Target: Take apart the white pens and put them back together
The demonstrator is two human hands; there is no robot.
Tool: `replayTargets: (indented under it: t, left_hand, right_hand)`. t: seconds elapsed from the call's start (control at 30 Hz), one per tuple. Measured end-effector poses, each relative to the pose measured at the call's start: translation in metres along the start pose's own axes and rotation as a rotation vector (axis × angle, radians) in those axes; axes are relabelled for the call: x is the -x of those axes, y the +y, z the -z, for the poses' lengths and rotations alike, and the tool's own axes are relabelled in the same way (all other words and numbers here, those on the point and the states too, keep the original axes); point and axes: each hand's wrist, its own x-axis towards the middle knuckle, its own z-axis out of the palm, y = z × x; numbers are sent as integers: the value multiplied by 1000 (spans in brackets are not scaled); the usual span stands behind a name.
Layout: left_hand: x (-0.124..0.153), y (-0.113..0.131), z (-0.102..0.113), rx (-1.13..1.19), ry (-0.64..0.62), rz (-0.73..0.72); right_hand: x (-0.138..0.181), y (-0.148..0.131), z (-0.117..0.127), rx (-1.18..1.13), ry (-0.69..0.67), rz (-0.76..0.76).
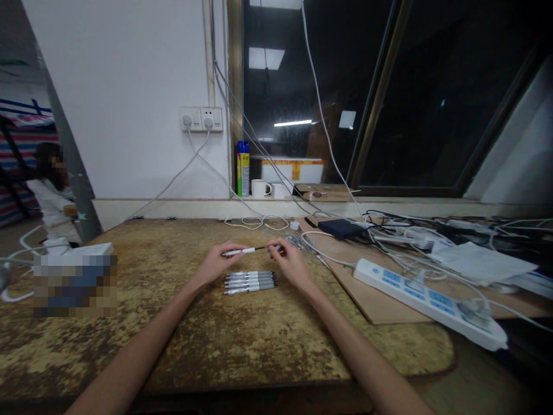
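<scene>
My left hand (pixel 216 262) pinches the white barrel of a pen (pixel 245 251), held level above the table. From the barrel's right end a thin dark refill (pixel 260 248) runs toward my right hand (pixel 290 260). Closed fingertips of that hand grip a small greyish pen part (pixel 272 248), which they partly cover. Whether the refill sits inside that part I cannot tell. Just below and between both hands, several white and grey pens (pixel 249 282) lie side by side in a row on the worn wooden table (pixel 207 340).
A white power strip (pixel 389 282) and tangled cables lie on a brown board (pixel 367 305) at right. Behind my right hand is a clear plastic bag (pixel 300 243). A spray can (pixel 243 170) and white mug (pixel 260 188) stand on the sill. A person (pixel 52 196) is at far left.
</scene>
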Motion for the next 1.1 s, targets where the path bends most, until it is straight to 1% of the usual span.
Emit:
replayTargets:
  t: [0.3,0.5,0.77,0.87,0.97,1.1]
  left_hand:
    - [1,1,2,-19,-5,-11]
    - [0,4,3,15,-15,4]
    - [0,2,2,56,-10,16]
    - [0,2,2,58,-3,18]
    - [0,3,2,58,10,24]
    - [-1,3,2,57,36,34]
  right_hand:
    - [1,-3,-1,-3,-21,-45]
    - [2,-7,-1,7,-23,-63]
    - [1,-2,-1,-39,-30,-71]
    - [0,1,-1,-80,-35,-98]
    - [-2,4,-1,-109,-8,-128]
    - [-4,8,2,-108,94,-150]
